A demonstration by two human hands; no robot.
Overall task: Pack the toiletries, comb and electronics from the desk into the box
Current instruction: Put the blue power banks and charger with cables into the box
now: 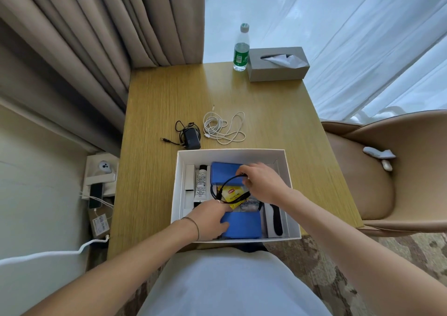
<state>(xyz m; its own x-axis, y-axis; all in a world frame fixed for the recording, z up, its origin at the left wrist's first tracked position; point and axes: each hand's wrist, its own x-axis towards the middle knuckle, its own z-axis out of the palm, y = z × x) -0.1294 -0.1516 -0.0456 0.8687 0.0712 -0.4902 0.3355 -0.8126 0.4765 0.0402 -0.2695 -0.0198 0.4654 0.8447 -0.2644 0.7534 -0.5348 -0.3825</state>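
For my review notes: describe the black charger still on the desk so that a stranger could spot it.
On the wooden desk, look just beyond the white box, at its far left corner. The black charger lies there; unlike the white cable beside it, it has a blocky plug body.

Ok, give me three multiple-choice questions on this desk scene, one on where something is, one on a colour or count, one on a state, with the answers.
1. Where does the white cable lie?
A. in the box
B. on the desk beyond the box
C. on the chair

2. How many blue cases are in the box?
A. one
B. two
C. four

3. What does the right hand hold?
A. a black cable
B. the water bottle
C. nothing

Answers: B, it is coiled on the desk beside the black adapter; B, one far, one near; A, its fingers pinch the black cable over the box.
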